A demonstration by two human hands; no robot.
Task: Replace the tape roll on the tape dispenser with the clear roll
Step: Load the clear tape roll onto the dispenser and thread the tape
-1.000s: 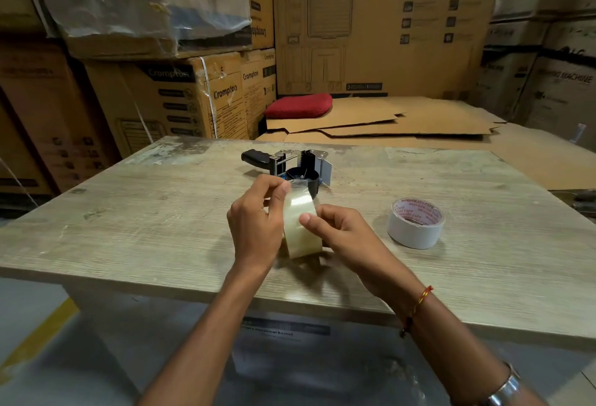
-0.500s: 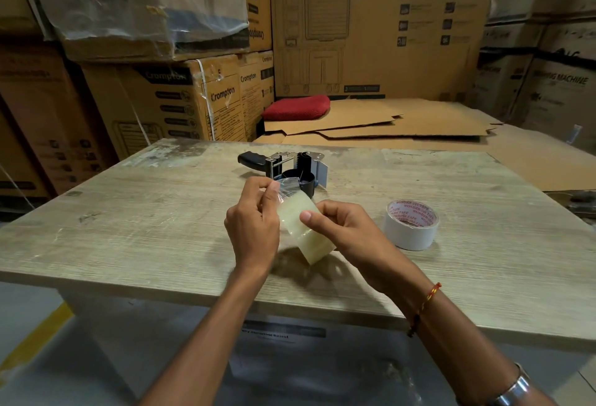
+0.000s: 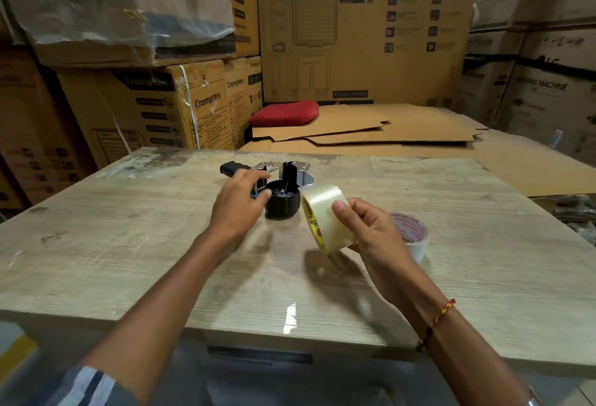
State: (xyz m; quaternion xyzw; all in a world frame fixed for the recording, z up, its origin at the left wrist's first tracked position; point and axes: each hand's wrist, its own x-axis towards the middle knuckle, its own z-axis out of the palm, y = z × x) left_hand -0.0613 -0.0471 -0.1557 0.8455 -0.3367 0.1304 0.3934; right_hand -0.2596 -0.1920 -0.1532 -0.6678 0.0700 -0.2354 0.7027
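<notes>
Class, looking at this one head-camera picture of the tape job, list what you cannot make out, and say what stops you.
- White roll: its near left side, hidden by the right hand.
- Tape dispenser: middle of its frame, covered by the left hand.
- Left hand's grip: fingertips blurred, contact unclear.
- Clear roll: label print too small to read fully.

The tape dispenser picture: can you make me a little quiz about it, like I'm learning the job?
1. True or false: the clear tape roll is already on the tape dispenser's black hub.
2. Which of the hands holds the clear roll?
A. left hand
B. right hand
C. both
3. Fill in: the white tape roll rests on the ____.

Key:
1. False; it is held in the air beside the bare hub.
2. B; the left hand is at the dispenser.
3. Table, partly behind the right hand.
</notes>
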